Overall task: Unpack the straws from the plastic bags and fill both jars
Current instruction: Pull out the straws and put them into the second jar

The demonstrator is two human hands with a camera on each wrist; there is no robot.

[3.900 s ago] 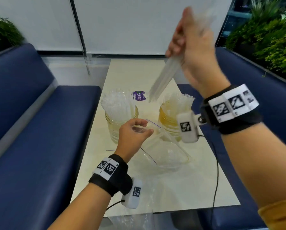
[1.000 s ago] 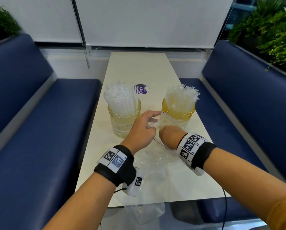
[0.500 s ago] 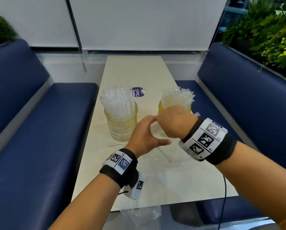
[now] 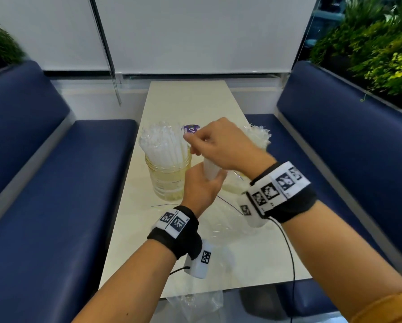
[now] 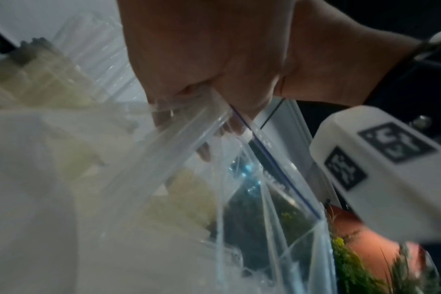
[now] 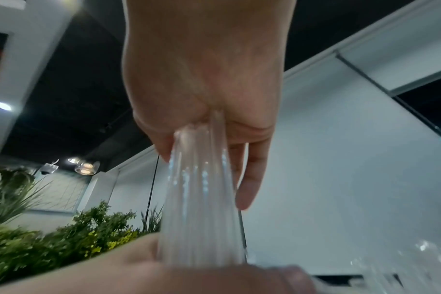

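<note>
My right hand (image 4: 215,145) grips the top of a bundle of clear wrapped straws (image 4: 209,171) between the two jars; its fingers are curled round the straws (image 6: 199,191). Just below, my left hand (image 4: 201,186) curls round the lower part of the bundle through the clear plastic bag (image 4: 221,229), whose blue zip edge (image 5: 277,171) shows beside the straws (image 5: 179,151). The left glass jar (image 4: 168,180) is packed with upright straws (image 4: 162,145). The right jar (image 4: 232,186) is mostly hidden behind my hands, with its straws (image 4: 258,136) showing above.
The narrow cream table (image 4: 188,101) runs between two blue benches (image 4: 55,183). A purple sticker (image 4: 191,129) lies behind the jars. A second clear bag (image 4: 195,301) hangs over the near edge. A black cable (image 4: 288,248) trails from my right wrist.
My right hand has come up from the bag with a bundle of straws in it. My left hand has closed round the bag at the bundle's lower part.
</note>
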